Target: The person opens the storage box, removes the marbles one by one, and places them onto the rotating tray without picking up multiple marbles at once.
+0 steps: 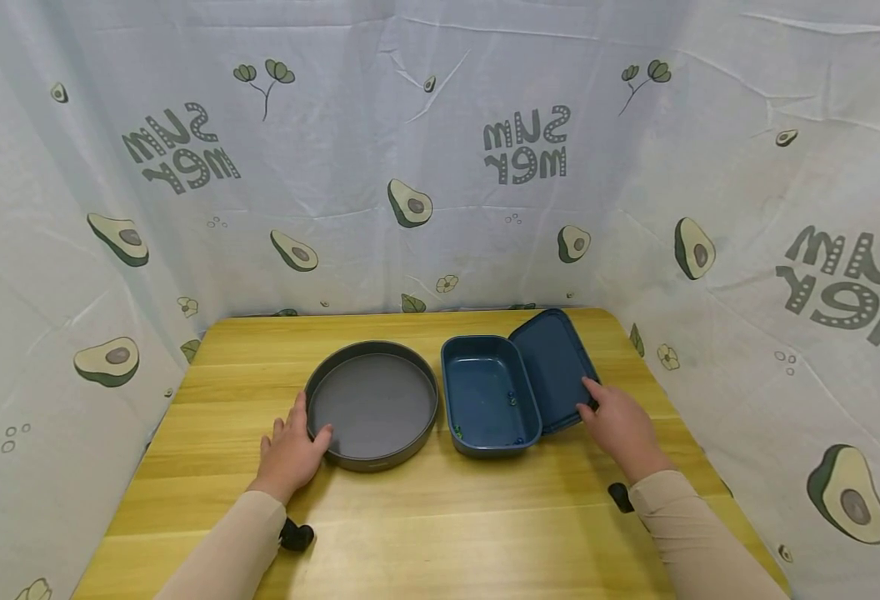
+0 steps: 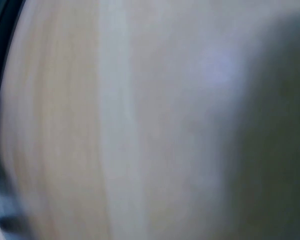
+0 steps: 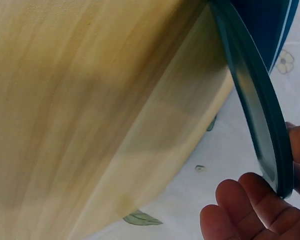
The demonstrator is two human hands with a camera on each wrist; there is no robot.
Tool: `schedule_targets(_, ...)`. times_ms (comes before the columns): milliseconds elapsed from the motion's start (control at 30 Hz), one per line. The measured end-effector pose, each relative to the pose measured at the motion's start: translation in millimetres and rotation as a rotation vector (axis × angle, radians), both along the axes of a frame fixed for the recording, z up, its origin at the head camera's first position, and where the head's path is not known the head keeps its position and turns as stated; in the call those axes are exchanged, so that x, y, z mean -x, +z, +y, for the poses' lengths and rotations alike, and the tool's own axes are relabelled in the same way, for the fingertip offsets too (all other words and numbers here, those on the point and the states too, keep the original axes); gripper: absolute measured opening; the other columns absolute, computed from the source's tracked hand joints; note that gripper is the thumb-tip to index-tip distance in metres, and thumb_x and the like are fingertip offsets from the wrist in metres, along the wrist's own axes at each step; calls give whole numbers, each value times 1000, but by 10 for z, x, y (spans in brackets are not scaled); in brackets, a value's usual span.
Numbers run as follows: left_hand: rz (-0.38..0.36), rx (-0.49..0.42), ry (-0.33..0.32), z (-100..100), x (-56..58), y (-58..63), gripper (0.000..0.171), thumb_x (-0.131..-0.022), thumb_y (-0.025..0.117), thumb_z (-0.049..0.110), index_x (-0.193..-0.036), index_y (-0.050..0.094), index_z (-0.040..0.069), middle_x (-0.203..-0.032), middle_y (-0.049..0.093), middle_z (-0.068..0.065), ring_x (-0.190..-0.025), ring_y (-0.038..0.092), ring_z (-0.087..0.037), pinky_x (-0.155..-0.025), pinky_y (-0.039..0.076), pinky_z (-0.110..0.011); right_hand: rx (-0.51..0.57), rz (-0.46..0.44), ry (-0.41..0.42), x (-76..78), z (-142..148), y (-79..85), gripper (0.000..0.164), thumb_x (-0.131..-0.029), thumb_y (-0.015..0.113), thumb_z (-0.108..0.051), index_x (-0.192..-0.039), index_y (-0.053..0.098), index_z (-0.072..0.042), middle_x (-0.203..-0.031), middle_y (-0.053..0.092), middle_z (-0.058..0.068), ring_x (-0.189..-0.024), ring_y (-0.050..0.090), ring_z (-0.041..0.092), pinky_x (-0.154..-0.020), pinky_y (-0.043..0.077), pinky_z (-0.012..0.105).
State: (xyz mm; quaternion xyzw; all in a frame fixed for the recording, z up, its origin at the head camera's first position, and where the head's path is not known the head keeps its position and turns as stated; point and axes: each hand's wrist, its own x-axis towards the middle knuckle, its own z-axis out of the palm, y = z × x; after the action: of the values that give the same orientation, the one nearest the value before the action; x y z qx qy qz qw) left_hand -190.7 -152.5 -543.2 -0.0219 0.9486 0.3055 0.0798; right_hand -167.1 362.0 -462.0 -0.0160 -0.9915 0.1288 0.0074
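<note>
A round grey pan [image 1: 372, 400] lies on the table, left of a blue rectangular box [image 1: 485, 392]. My left hand [image 1: 292, 454] is at the pan's left edge, fingers spread and fairly straight, thumb overlapping the rim in the head view. The left wrist view is blurred, with a dark curved edge at its left. Between the thumb and fingers of my right hand [image 3: 265, 210] is the edge of the blue lid [image 3: 270, 115]. The lid tilts beside the box's right side. Several small green and blue shiny pieces [image 1: 512, 398] lie in the box.
The wooden table [image 1: 440, 533] has rounded far corners. A white curtain [image 1: 350, 150] printed with avocados hangs behind it and along both sides. Black wrist gear [image 1: 297, 535] shows under the left sleeve, with more [image 1: 621, 497] beside the right one.
</note>
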Motion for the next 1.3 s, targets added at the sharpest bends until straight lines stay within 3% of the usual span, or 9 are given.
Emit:
schedule_targets(267,-6,2,4,3,-7,-6,90,-108,47,49,-170,-8,14,-174,15,-26,-157,6,-61,-122,1,-80,-11,1,-20,-17,50,-84,62,-102,69,-22,-154,49,5,-138,58,39,-118,62,55,-92,56,63)
schedule_targets(433,-9,-5,5,8,-6,-1,90,-108,47,48,-170,-9,14,-174,15,-26,-157,5,-61,-122,0,-80,15,-42,-43,-30,70,-83,63,-103,67,-21,-155,45,7,-145,54,39,-125,58,57,-98,53,65)
schedule_targets(1000,-1,-6,11,16,-11,-2,90,-108,47,48,-171,-8,14,-175,15,-25,-157,6,-61,-122,0,-80,27,-79,-75,-21,206,-240,62,-104,66,-22,-155,45,8,-147,53,38,-124,60,56,-93,56,63)
schedule_targets(1300,-7,0,10,18,-9,-3,90,-108,47,49,-170,-9,15,-174,16,-25,-157,5,-61,-122,0,-80,31,-119,-98,9,272,-350,63,-106,62,-24,-157,42,7,-149,51,37,-129,56,57,-100,52,66)
